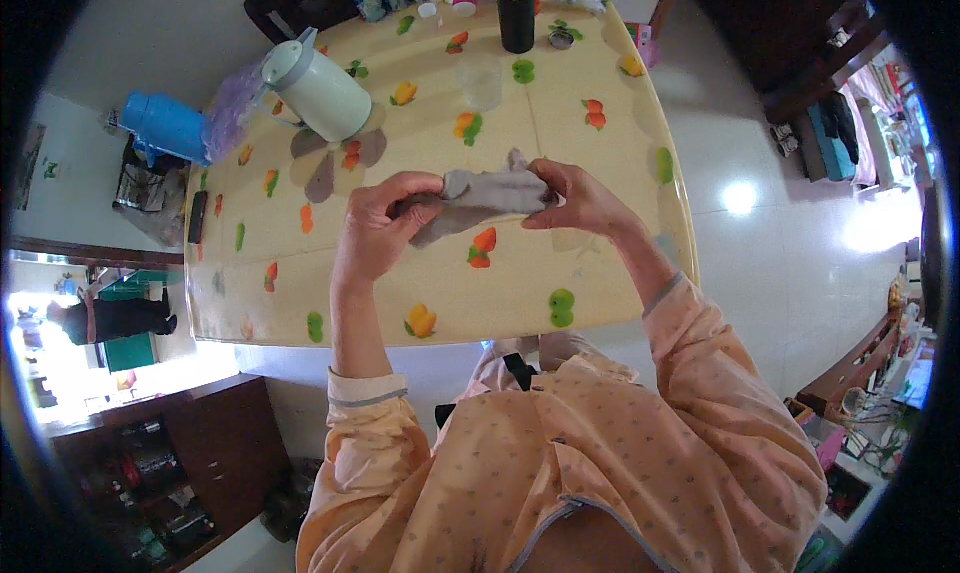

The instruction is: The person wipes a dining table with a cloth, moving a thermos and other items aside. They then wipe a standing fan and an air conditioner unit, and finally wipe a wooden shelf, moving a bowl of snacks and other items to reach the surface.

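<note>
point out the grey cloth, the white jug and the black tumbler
Grey cloth (482,195): head view, middle of the fabric
White jug (329,95): head view, side of body
Black tumbler (517,21): head view, side wall

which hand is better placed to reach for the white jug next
The left hand, probably: it is nearer the white jug, which stands beyond it toward the left, while the right hand is farther across. Both hold the grey cloth, so the left would need to let go.

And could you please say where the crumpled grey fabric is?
In the head view, the crumpled grey fabric is above centre, held between the left hand and right hand over the pale-yellow fruit-patterned tablecloth.
</note>
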### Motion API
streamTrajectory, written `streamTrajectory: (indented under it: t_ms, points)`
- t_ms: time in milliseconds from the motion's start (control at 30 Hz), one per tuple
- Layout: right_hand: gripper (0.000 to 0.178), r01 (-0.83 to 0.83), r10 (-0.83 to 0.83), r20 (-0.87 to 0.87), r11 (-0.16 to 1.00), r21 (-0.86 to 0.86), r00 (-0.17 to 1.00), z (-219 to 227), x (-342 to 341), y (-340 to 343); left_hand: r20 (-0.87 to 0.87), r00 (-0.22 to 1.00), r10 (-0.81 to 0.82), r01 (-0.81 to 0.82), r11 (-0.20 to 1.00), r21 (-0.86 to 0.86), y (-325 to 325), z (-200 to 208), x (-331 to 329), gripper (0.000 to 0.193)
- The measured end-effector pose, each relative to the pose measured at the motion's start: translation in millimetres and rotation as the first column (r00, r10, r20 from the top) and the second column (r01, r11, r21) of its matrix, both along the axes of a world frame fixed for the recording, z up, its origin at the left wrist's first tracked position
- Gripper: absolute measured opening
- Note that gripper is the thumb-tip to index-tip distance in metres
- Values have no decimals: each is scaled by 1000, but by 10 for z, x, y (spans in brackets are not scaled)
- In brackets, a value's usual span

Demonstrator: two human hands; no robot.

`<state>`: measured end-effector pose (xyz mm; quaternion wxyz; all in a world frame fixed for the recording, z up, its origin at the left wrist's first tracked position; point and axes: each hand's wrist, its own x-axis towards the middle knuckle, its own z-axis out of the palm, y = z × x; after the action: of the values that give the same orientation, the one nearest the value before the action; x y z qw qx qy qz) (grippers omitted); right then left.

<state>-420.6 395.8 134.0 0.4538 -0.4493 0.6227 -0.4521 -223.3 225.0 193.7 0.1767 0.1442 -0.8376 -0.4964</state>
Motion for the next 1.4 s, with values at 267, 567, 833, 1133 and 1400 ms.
streamTrajectory:
  t_ms: [267, 567, 833, 1133, 1400]
  points:
    - [61, 408, -394, -119, 904, 127, 911, -654, 182, 460, 89, 995, -53, 62, 994, -91, -71, -720, -197, 32]
    - [62, 177, -235, -838, 970, -168, 492, -1387, 800, 167, 437, 881, -180, 387, 805, -449, 180, -1765, 140, 53]
    - [69, 161, -90, -903, 987, -24, 421, -1732, 1129, 190, 547, 794, -264, 562, 661, -497, 396, -2190, 492, 66]
    - [52, 79, -171, -904, 985, -152, 392, -1979, 134, 207, 522, 807, -275, 557, 648, -520, 412, -2286, -552, 63]
    - [51, 163, -65, -962, 986, -21, 267, -1984, -2251, 80, 436, 891, -128, 390, 709, -588, 409, -2385, -2980, 66]
